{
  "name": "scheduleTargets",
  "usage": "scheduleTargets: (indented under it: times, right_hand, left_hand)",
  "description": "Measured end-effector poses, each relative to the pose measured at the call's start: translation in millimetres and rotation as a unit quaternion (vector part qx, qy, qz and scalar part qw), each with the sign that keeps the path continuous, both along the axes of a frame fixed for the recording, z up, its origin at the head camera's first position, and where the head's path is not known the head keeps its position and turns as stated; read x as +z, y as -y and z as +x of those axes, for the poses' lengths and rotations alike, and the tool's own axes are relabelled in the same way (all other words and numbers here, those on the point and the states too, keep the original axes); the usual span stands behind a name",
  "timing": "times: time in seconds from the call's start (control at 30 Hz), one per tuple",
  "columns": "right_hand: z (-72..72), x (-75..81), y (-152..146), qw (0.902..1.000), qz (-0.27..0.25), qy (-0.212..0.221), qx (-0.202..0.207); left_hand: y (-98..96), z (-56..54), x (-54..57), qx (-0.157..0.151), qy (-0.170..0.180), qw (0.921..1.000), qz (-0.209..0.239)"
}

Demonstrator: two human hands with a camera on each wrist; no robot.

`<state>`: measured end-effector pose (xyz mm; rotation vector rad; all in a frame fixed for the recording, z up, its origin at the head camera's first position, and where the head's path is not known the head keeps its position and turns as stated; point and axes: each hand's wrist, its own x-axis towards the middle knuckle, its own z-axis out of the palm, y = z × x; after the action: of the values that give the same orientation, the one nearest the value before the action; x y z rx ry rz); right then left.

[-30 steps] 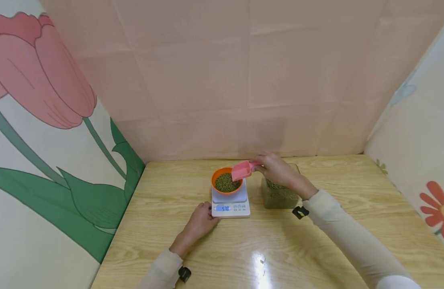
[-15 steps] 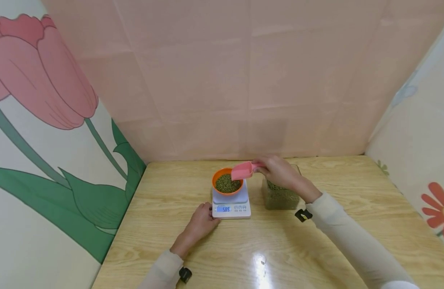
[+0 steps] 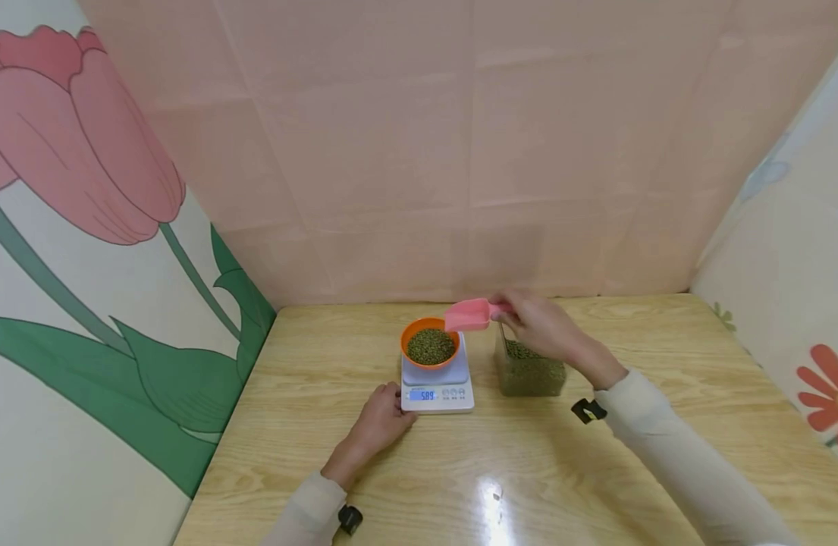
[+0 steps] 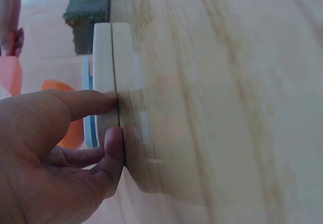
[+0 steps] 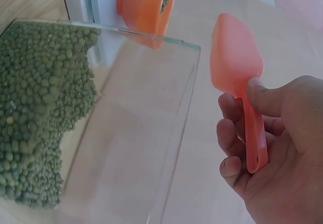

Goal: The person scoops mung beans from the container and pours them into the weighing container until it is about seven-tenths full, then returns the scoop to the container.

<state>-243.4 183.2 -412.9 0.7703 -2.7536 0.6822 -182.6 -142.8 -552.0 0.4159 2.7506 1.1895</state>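
Observation:
An orange bowl (image 3: 430, 362) of green mung beans (image 3: 430, 346) sits on a white digital kitchen scale (image 3: 437, 397) with a lit display. At the scale's front left corner, my left hand (image 3: 379, 417) grips the edge, with thumb (image 4: 96, 103) and curled fingers against the casing in the left wrist view. My right hand (image 3: 541, 324) holds a pink scoop (image 3: 468, 315) by its handle, above and just right of the bowl. No beans show in the scoop. Right of the scale stands a clear square container (image 3: 533, 381) partly filled with mung beans (image 5: 35, 103), below my right forearm.
Everything stands on a wood-grain table (image 3: 309, 356). Behind it hangs a pink cloth (image 3: 371, 152), and flower-painted walls flank both sides. A black wrist camera (image 3: 588, 410) hangs below the right sleeve, near the container.
My right hand has drawn the scoop right, off the bowl's rim. The scale's reading went up between the first two frames and then held. My left hand stays put.

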Motion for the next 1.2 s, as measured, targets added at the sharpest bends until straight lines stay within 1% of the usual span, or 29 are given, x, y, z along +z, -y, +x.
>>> scheduleTargets:
  times: [0.17, 0.33, 0.4, 0.63, 0.97, 1.2]
  right_hand:
    - [5.1, 4.3, -7.0, 0.9999, 0.009, -0.012, 0.002]
    - [8.9, 6.7, -14.1, 0.9988, 0.025, -0.042, 0.004]
    - [9.7, 7.6, -17.4, 0.9985, 0.027, -0.047, 0.005]
    - [14.3, 12.2, -29.8, 0.9982, 0.034, -0.05, -0.002]
    - [24.4, 17.9, -48.6, 0.997, 0.04, -0.064, -0.013]
    - [30.2, 19.7, -61.7, 0.9968, 0.044, -0.059, -0.032]
  left_hand:
    - [-0.6, -0.6, 0.0, 0.002, 0.001, 1.0, -0.005]
    - [-0.5, -0.5, 0.1, 0.004, 0.001, 1.0, -0.007]
    - [-0.3, -0.1, 0.7, 0.005, 0.001, 1.0, -0.007]
    - [-0.1, 0.5, 2.4, 0.006, 0.003, 1.0, -0.005]
    - [-0.1, 1.2, 1.5, 0.003, 0.0, 1.0, -0.005]
    - [0.0, 0.6, 1.2, 0.002, -0.001, 1.0, -0.003]
